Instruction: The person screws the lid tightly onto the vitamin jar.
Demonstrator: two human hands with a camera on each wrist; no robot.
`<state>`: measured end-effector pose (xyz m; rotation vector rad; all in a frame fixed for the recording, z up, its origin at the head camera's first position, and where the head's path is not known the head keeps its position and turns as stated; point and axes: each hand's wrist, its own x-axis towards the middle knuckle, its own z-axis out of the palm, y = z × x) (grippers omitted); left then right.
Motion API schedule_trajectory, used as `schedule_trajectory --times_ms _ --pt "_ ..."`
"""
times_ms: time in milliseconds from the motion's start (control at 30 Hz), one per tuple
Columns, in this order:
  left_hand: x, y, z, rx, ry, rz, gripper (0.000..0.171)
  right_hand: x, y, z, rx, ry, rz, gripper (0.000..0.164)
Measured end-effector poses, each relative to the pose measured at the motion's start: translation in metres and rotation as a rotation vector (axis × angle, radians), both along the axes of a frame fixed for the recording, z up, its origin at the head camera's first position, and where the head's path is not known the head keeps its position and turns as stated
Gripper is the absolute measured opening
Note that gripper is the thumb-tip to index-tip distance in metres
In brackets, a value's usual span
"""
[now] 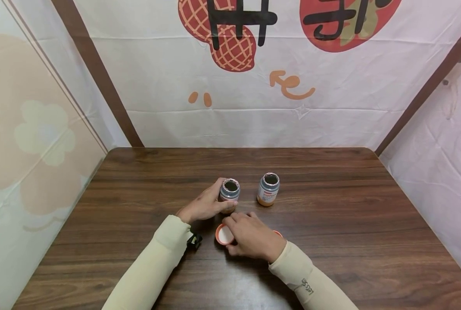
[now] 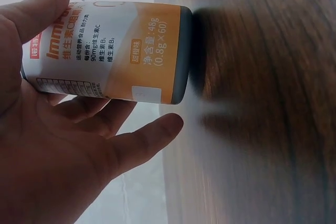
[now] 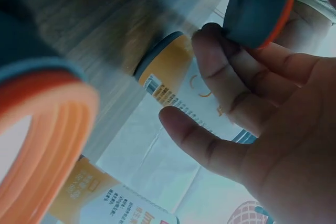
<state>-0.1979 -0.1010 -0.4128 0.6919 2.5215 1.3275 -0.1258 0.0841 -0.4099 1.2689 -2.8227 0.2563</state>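
Note:
My left hand (image 1: pixel 205 204) grips an uncapped vitamin C bottle (image 2: pixel 110 53), its label white and orange. The thumb lies across one side and the fingers behind; one finger is stretched out apart from it in the left wrist view. In the head view the bottle is upright, its mouth ringed with torn foil. Just nearer than the bottle, my right hand (image 1: pixel 250 234) pinches a dark grey screw cap (image 3: pixel 260 9) with an orange rim. Its white inside faces up in the head view. The thumb is mostly out of frame in the right wrist view.
A second uncapped vitamin bottle (image 1: pixel 268 189) stands to the right of the held one. Another orange-rimmed cap (image 3: pixel 58 135) lies by the right wrist, mostly hidden by it in the head view. The brown wooden table (image 1: pixel 350 206) meets a printed cloth (image 1: pixel 253 125) at its far edge.

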Motion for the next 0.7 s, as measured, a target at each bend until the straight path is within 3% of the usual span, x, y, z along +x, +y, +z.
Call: schedule_trajectory --times_ms 400,700 --pt "0.009 -0.001 0.005 -0.013 0.004 -0.048 0.061 0.004 0.009 0.004 -0.074 0.014 0.018 0.049" --pt "0.015 -0.004 0.004 -0.005 0.018 -0.06 0.058 0.006 0.013 0.007 -0.119 -0.053 0.0 0.047"
